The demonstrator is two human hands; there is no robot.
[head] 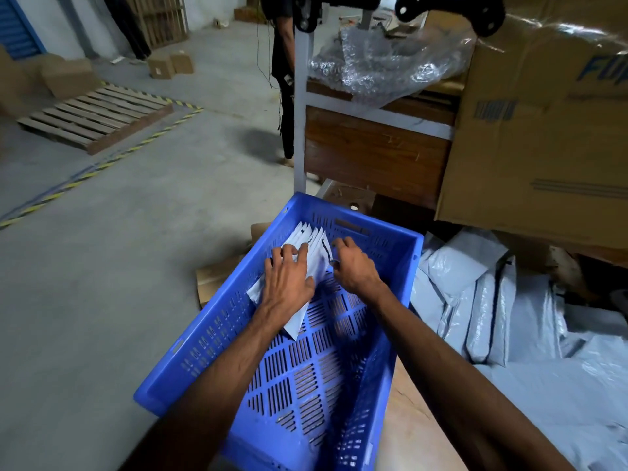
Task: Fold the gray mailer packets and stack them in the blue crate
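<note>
Big brown cardboard box (543,130): blue letters "FU", rest cut off. Blue slotted plastic crate (190,355), far end: folded gray mailer packets (314,256); left hand (287,278) spread flat on them, right hand (353,266) fingers curled at their edge, grip unclear. Near half of crate floor bare.

Folded packets (314,253) lie in the crate (217,321); unfolded mailers (492,300) lie right.

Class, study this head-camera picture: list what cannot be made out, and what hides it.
- How many folded packets stand in the blue crate: the left hand and right hand cover them.
- Crate's near end: cut off by the bottom edge.
- Carton lettering: cut off at the right edge.
</note>
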